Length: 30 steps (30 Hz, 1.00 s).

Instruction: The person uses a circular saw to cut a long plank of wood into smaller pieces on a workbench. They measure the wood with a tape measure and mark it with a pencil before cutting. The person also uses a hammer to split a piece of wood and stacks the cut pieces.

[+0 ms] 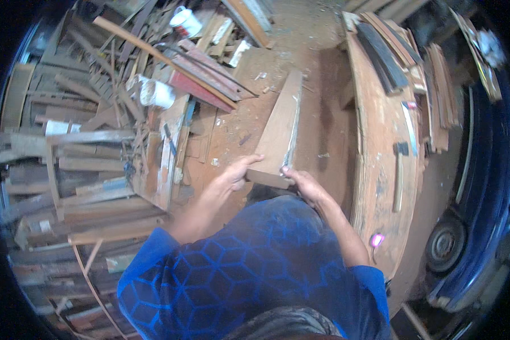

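A long, thick wooden plank point(276, 122) stretches away from my body, its near end at about my waist. My left hand point(239, 173) grips the left edge close to that end. On the opposite edge my right hand point(303, 182) holds the near corner, thumb on top. The plank's right side carries a whitish, rough strip. Its far end reaches out low over the dirt floor; whether it rests there I cannot tell. The fingers under the plank are hidden.
To the right stands a long wooden workbench point(374, 147) with a hammer point(400, 170), a handsaw point(409, 127) and dark boards point(381, 59). Beyond it is a blue vehicle point(487, 187). Stacked scrap timber point(90, 164) and white buckets point(156, 93) fill the left side.
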Tool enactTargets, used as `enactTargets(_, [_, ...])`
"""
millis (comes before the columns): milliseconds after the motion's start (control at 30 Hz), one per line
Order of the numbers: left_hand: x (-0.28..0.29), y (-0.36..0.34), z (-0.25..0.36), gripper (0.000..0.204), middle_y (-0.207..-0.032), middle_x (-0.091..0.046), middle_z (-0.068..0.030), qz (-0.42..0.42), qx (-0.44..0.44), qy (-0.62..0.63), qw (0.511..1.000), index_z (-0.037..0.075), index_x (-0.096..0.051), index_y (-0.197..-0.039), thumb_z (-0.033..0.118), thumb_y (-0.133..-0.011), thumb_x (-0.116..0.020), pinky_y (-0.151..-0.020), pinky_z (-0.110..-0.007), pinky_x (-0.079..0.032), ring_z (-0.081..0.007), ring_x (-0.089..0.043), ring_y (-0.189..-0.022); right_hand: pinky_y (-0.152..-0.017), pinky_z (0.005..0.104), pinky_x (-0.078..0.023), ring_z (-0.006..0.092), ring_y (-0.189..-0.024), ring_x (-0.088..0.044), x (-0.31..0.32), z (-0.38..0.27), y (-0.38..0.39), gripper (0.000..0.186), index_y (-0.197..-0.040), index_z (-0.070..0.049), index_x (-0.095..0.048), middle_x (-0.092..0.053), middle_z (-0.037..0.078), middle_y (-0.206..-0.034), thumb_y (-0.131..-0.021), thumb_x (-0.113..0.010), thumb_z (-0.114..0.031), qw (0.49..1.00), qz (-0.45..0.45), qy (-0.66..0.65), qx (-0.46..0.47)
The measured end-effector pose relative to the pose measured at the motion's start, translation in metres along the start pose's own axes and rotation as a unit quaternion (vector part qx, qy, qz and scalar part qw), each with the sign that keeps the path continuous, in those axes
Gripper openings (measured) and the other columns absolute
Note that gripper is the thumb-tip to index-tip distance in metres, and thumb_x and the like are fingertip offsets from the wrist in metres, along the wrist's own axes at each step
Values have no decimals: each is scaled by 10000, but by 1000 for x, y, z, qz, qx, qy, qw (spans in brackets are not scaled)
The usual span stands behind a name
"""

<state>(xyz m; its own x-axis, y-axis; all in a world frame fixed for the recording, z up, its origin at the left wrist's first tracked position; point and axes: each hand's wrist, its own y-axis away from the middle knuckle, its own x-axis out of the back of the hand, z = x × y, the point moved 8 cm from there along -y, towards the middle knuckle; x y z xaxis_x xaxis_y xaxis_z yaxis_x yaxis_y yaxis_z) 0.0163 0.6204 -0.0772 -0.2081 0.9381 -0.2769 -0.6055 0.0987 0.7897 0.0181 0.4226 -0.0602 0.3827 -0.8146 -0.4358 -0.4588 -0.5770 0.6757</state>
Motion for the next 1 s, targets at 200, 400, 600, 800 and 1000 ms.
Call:
enactTargets(200, [70,99,98,477,-1259,-623,-108,89,-121,113,982,34,-621,-1252,394,-944,-666,-994,-378,-459,-229,-578,-1178,-994,324,-469,165,-1097,-617,-67,-81,-52,546,-1237,28,-686,-707,98,-1160,-1005,-644,-465,961,-166,192,109])
enactTargets(400, [113,99,152,808,-1383,-576,-197,343,-309,43,886,-76,-395,-1514,14,-808,-777,-1075,-405,-465,-241,-562,-1277,-1020,399,-491,277,-1174,-632,-62,-196,-144,583,-1235,21,-669,-683,189,-1206,-885,-785,-430,915,0,323,242])
enactTargets(600, [81,105,275,785,-1270,-654,-171,242,-438,-88,861,-61,-436,-1500,23,-793,-765,-977,-365,-530,-211,-649,-1118,-1087,483,-439,412,-1305,-534,-148,-330,-192,844,-1363,3,-567,-575,262,-1347,-747,-869,-487,706,-128,506,480])
enactTargets(800, [41,90,414,825,-1256,-662,-214,236,-490,-419,727,32,-494,-1487,237,-769,-845,-982,-435,-507,-375,-632,-1152,-827,486,-537,443,-958,-674,-149,-400,-262,821,-1101,-7,-654,-680,227,-982,-619,-861,-639,652,-187,546,492])
enactTargets(1000, [37,43,502,773,-1170,-696,-216,437,-466,-449,625,46,-556,-1360,419,-762,-874,-922,-477,-539,-401,-682,-1058,-777,453,-550,422,-885,-701,-142,-499,-299,747,-1071,26,-685,-695,237,-938,-639,-856,-558,688,-141,440,560])
